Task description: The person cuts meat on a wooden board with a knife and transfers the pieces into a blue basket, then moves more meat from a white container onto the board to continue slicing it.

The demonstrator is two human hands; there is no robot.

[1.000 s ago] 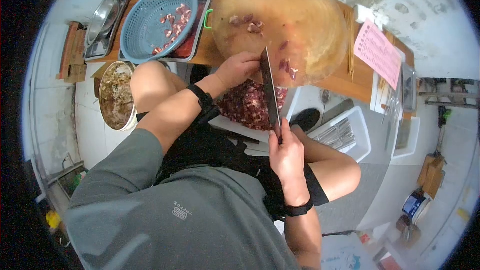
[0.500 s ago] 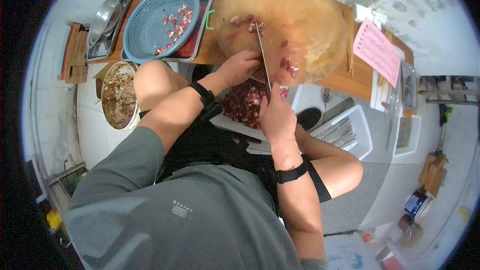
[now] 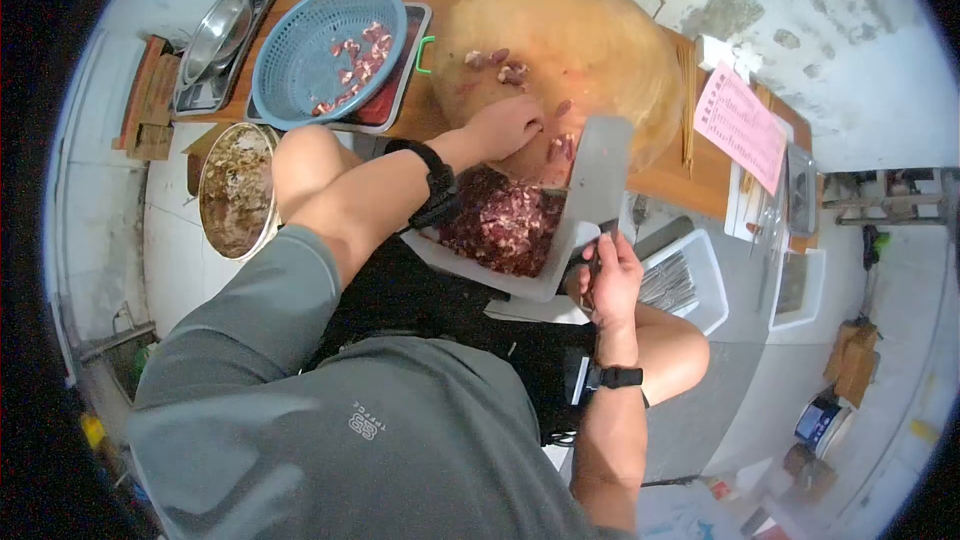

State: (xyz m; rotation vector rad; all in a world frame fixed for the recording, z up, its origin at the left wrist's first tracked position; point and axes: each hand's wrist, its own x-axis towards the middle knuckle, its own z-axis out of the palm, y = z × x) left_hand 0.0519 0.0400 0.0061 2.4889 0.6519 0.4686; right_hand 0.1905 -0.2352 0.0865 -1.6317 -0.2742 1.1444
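Note:
My right hand point(image 3: 612, 275) is wrapped round the dark handle of a wide cleaver point(image 3: 600, 170), whose flat blade lies over the right front edge of the round wooden chopping board point(image 3: 610, 50). On the board's front part rests my left hand point(image 3: 508, 128), fingers curled together; whether they hold anything is hidden. Small meat pieces point(image 3: 513, 73) lie behind that hand, and more pieces point(image 3: 562, 147) sit between it and the blade. Below the board's front edge, a white tub point(image 3: 545, 285) holds a heap of chopped dark red meat point(image 3: 505, 225).
A blue basket point(image 3: 275, 65) with meat pieces stands on a tray at the left, beside metal bowls point(image 3: 218, 35). A bucket point(image 3: 238, 190) is on the floor at left. Skewers point(image 3: 688, 110), a pink sheet point(image 3: 740, 130) and a white bin point(image 3: 712, 280) are at right.
My right hand has moved right and down with the cleaver, whose blade now shows its flat side. My left hand has shifted slightly right. More of the meat tub shows.

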